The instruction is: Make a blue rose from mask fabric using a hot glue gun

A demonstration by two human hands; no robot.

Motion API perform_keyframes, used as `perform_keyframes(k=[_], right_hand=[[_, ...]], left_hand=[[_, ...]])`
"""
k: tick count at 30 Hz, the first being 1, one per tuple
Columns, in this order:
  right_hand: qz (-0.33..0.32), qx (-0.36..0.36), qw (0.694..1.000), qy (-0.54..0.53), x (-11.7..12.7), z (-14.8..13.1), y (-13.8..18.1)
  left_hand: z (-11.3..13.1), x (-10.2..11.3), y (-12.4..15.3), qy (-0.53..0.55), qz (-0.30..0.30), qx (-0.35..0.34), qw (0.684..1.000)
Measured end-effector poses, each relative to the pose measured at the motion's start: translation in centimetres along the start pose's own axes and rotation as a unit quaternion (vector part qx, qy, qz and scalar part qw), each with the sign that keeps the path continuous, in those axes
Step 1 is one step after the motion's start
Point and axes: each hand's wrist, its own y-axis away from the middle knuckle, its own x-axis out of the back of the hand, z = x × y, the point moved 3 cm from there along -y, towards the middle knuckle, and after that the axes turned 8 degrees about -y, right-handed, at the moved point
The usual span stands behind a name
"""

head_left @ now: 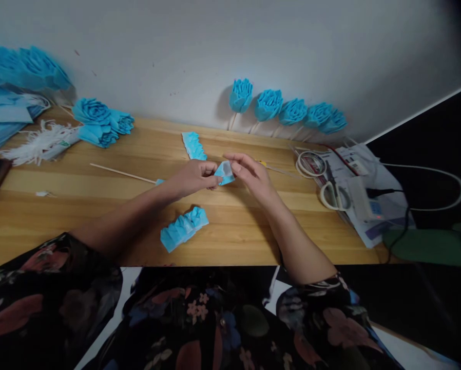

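My left hand (194,177) and my right hand (249,172) meet over the middle of the wooden table (99,221). Between their fingertips they pinch a small light-blue folded piece (225,172). The left fingers are curled closed on its left edge. Thumb and fingers of the right hand close on its right side. A thin wooden stick (122,173) runs from the left towards my left hand. A pleated blue strip (183,228) lies near the front edge, and another blue strip (194,145) lies just behind my hands.
Several finished blue flowers on sticks (288,110) lean against the white wall. More blue flowers (99,121) and white strings (41,141) lie at the back left. At right sit scissors (332,192), a tape roll (310,163), papers and a cabled device (363,200).
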Motion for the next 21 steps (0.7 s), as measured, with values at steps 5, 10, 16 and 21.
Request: perform_keyframes(k=[5,10,16,21], right_hand=[[-0.035,0.016,0.999,-0.013,-0.2,0.5,0.0],[-0.067,0.027,0.997,-0.009,-0.4,1.1,-0.2],[-0.027,0.023,0.998,-0.06,0.2,1.7,-0.8],[-0.024,0.035,0.998,-0.055,0.2,2.3,-0.9]], left_hand=[[0.3,-0.1,0.2,-0.071,-0.035,-0.005,0.997],[1.3,-0.1,0.5,-0.095,-0.066,-0.02,0.993],[1.2,0.6,0.3,-0.072,-0.003,-0.006,0.997],[0.6,0.7,0.0,-0.044,0.053,-0.015,0.998]])
